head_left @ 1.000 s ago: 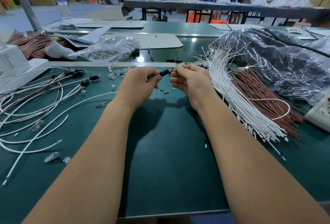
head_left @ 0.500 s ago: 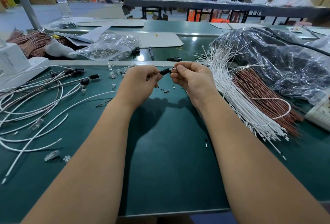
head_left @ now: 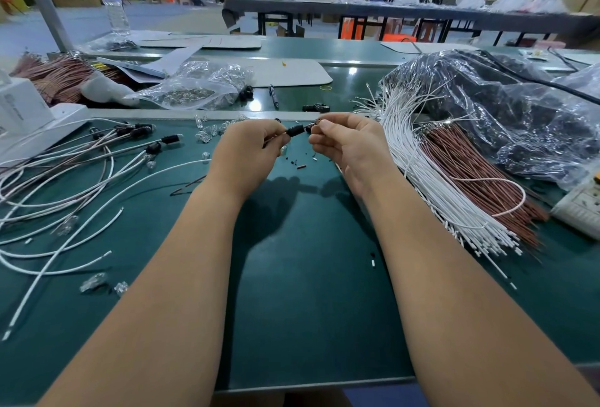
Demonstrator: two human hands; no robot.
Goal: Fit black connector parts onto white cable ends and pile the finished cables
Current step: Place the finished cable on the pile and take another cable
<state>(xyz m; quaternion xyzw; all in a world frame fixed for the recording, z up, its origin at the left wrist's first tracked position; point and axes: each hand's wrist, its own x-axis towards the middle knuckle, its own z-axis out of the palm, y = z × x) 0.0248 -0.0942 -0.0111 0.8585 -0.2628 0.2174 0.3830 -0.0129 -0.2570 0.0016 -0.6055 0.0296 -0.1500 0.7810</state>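
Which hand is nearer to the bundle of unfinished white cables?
Right. The right hand sits just beside the bundle of white cables, almost touching its upper end; the left hand is farther away, beyond the right hand.

Black connector (head_left: 294, 131) seems slightly farther from right hand (head_left: 344, 142).

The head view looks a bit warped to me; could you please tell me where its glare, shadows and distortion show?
Head view: overhead lights glint on the green mat behind the hands; the left hand and right hand cast soft shadows toward the camera; wide-angle bending stretches the forearms; the far tables are slightly soft; the plastic bag shows bright highlights.
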